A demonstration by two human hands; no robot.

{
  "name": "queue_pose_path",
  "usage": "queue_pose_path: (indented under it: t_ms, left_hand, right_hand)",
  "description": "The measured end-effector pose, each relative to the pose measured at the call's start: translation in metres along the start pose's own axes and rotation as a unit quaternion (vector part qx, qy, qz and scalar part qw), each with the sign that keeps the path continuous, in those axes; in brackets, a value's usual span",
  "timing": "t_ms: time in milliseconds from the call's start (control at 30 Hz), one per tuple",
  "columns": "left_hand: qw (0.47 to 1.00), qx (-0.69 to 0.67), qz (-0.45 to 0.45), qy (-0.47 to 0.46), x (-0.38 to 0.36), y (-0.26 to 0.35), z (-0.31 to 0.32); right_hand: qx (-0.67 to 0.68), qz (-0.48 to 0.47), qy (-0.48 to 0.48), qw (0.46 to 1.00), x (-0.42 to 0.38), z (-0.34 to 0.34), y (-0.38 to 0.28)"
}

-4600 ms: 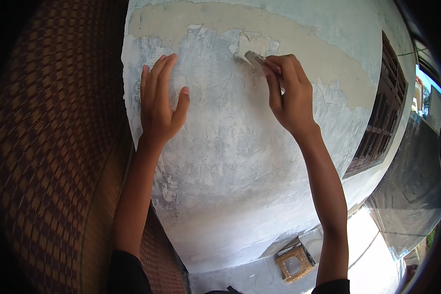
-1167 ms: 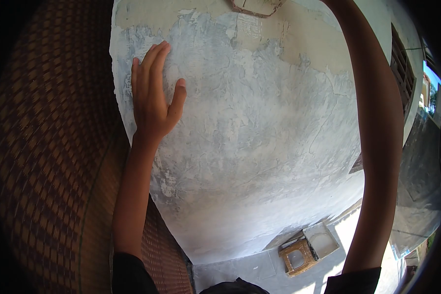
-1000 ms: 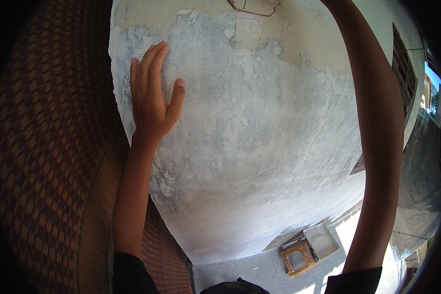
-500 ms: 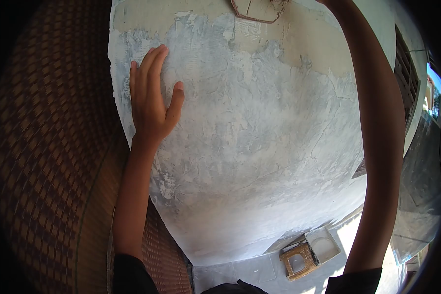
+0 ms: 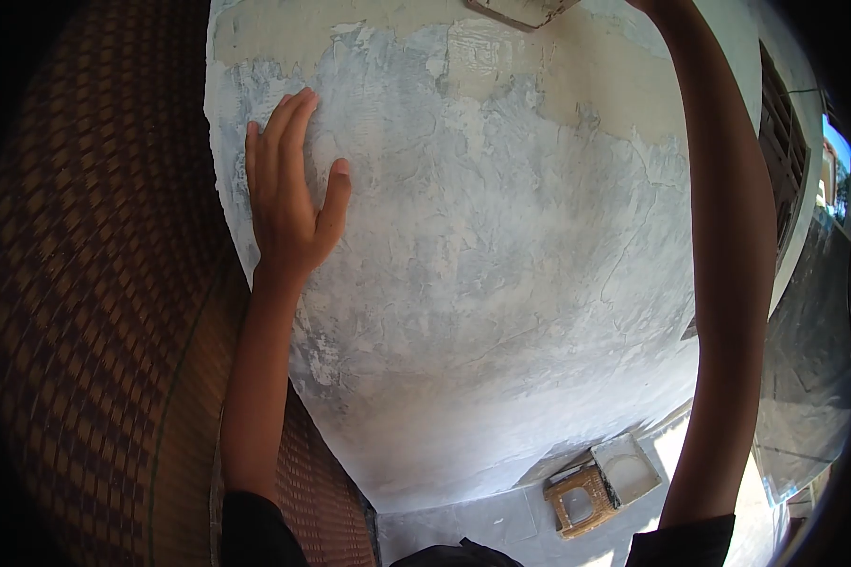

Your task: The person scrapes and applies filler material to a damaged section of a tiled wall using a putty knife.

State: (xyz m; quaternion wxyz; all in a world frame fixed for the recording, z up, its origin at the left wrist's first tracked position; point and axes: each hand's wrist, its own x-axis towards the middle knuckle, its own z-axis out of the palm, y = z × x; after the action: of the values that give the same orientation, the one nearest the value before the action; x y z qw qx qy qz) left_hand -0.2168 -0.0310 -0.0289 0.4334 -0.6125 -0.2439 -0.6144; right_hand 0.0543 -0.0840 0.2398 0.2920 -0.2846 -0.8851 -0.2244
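Note:
My left hand [image 5: 291,194] lies against the plastered wall [image 5: 482,236], its fingers stretched upward and the thumb held apart. Nothing is in it. Up at the top edge, only the wrist end of my right hand [image 5: 645,5] shows; the fingers are outside the picture. Left of that wrist, a flat plastering tool [image 5: 520,11] with a brown, plaster-stained edge is at the wall, cut off by the frame. How my right hand meets the tool is hidden. Smooth beige coating covers the wall's upper part, above a rough grey-white surface.
A woven brown panel [image 5: 85,283] runs along the left. On the tiled floor [image 5: 454,524] below stand a worn yellowish stool [image 5: 577,503] and a pale, plaster-marked square item [image 5: 631,470]. A slatted window opening [image 5: 783,142] is at right.
The plastering tool has moved up and to the right, so less of it shows. My right forearm has shifted slightly. My left hand stays at about the same spot on the wall.

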Motion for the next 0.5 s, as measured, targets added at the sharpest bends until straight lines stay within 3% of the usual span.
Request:
queue_pose_path:
  t_ms: [67, 100, 200, 267, 367, 433, 500]
  left_hand:
    - [1.000, -0.002, 0.004, 0.001, 0.000, -0.001, 0.000]
    - [1.000, -0.003, 0.002, 0.000, 0.000, -0.001, 0.000]
    - [1.000, -0.007, -0.003, -0.005, -0.002, 0.001, 0.001]
    - [1.000, -0.001, 0.000, -0.005, 0.001, 0.002, 0.000]
    - [1.000, 0.005, 0.000, -0.002, 0.002, 0.005, 0.000]
    - [1.000, 0.002, -0.006, -0.013, 0.002, 0.004, -0.001]
    - [1.000, 0.001, -0.002, -0.012, 0.002, 0.002, 0.000]
  right_hand:
    - [-0.003, 0.012, 0.045, 0.999, -0.015, 0.010, -0.013]
    - [0.077, 0.038, 0.118, 0.989, -0.019, 0.025, -0.008]
    - [0.256, 0.138, 0.270, 0.918, -0.057, 0.089, -0.010]
    - [0.299, 0.185, 0.317, 0.881, -0.067, 0.111, -0.013]
    - [0.320, 0.163, 0.364, 0.859, -0.070, 0.125, -0.017]
    - [0.194, 0.163, 0.383, 0.888, -0.071, 0.128, -0.020]
    - [0.193, 0.182, 0.385, 0.884, -0.071, 0.125, -0.013]
